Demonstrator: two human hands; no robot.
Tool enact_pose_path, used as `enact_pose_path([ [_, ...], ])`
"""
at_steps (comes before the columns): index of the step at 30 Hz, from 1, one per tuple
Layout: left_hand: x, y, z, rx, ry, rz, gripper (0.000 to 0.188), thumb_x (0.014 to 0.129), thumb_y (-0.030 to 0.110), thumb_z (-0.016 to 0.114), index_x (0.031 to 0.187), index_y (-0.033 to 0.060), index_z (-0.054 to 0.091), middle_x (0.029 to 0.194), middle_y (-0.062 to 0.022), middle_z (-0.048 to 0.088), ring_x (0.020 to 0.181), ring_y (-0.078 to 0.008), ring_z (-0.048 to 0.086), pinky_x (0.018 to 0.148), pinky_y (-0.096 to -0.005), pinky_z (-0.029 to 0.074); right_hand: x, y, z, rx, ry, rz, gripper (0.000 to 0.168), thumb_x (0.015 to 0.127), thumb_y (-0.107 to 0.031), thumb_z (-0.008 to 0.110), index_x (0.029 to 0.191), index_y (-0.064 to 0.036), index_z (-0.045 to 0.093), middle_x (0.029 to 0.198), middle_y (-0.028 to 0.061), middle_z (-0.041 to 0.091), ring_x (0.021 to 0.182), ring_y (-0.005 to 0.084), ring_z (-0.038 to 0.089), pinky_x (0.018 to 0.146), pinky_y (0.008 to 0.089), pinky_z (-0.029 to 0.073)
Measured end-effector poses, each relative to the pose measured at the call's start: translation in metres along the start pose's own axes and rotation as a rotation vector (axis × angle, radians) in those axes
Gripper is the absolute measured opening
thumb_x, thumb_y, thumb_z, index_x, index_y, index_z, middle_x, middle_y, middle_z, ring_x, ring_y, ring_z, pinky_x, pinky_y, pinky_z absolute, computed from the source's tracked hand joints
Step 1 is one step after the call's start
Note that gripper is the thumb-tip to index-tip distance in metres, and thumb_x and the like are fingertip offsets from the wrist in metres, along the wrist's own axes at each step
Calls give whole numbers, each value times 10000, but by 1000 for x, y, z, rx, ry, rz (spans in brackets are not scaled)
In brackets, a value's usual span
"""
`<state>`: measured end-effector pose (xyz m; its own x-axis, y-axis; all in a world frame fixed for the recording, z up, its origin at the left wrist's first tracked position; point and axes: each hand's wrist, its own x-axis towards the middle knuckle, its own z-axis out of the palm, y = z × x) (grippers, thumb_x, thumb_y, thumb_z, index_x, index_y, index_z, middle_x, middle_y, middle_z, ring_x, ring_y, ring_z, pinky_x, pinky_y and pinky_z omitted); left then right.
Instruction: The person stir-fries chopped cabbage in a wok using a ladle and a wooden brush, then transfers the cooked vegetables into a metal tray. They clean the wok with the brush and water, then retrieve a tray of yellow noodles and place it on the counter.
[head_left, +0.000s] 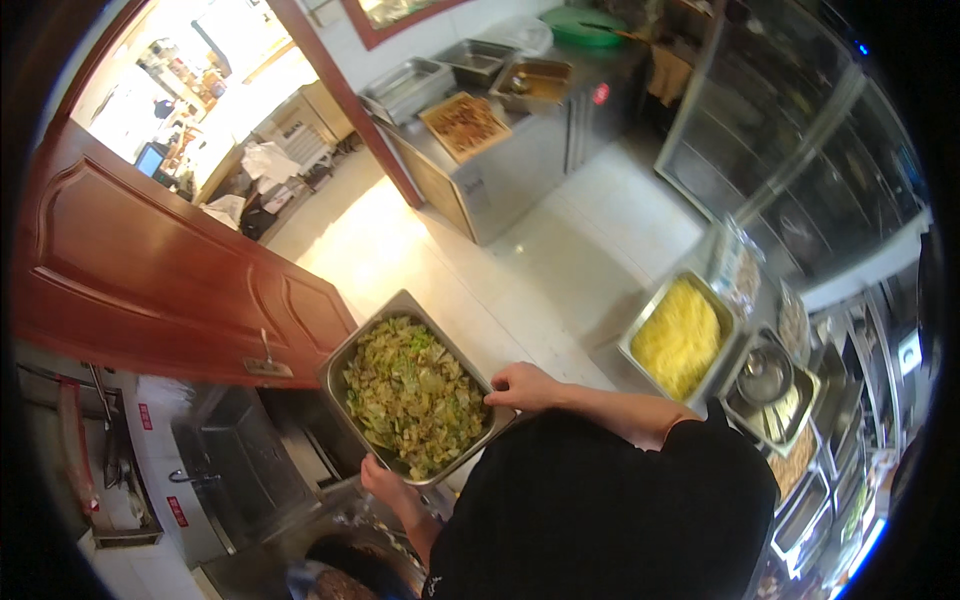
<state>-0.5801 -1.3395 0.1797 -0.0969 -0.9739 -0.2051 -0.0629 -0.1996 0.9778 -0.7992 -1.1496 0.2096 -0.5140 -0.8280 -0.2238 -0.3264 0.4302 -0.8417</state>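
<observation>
A deep rectangular stainless steel pan (409, 296) is held up in front of my black shirt. Chopped, cooked-looking cabbage (412, 394), pale green and brown, fills much of it. My left hand (386, 480) grips the rim at the near left corner. On the opposite side, my right hand (525, 388) pinches the rim near the right corner, with the thumb and fingers closed on the metal. The undersides of both grips are hidden. Pale floor tiles (480, 300) show beyond the pan.
A red-brown door (172, 270) stands to the left, beside a steel sink (240, 442). To the right, another pan holds yellow shreds (677, 341). At the back, a steel counter (517, 157) bears several pans and a tray of brown food (465, 124). A glass-doored cabinet (780, 112) stands far right.
</observation>
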Motion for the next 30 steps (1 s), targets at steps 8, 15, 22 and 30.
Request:
enact_pose_path([
  [8, 116, 22, 58, -42, 121, -13, 271, 838, 154, 375, 784, -77, 504, 780, -100, 539, 595, -215, 522, 552, -309, 435, 176, -42, -18, -126, -160, -111, 345, 690, -354, 569, 696, -9, 578, 637, 167, 556, 617, 296, 545, 574, 368, 417],
  [15, 267, 30, 121, 107, 274, 91, 273, 839, 161, 389, 775, -70, 518, 747, -98, 529, 685, -201, 470, 663, -312, 394, 333, -62, -24, -131, -199, -74, 356, 686, -359, 568, 670, -3, 571, 619, 170, 550, 601, 306, 543, 565, 383, 415],
  [22, 408, 81, 195, 183, 32, 177, 244, 818, 134, 412, 719, -66, 514, 689, -77, 513, 636, -178, 457, 618, -290, 390, 458, -104, -65, -102, -125, 6, 357, 704, -350, 571, 717, 6, 588, 674, 184, 572, 664, 320, 561, 608, 381, 427],
  [30, 507, 133, 314, 49, -129, 177, 210, 808, 95, 435, 667, -38, 515, 631, -17, 487, 598, -115, 430, 557, -256, 366, 571, -101, -127, 135, 6, 106, 300, 698, -307, 603, 693, -8, 591, 606, 138, 562, 571, 228, 553, 552, 336, 415],
])
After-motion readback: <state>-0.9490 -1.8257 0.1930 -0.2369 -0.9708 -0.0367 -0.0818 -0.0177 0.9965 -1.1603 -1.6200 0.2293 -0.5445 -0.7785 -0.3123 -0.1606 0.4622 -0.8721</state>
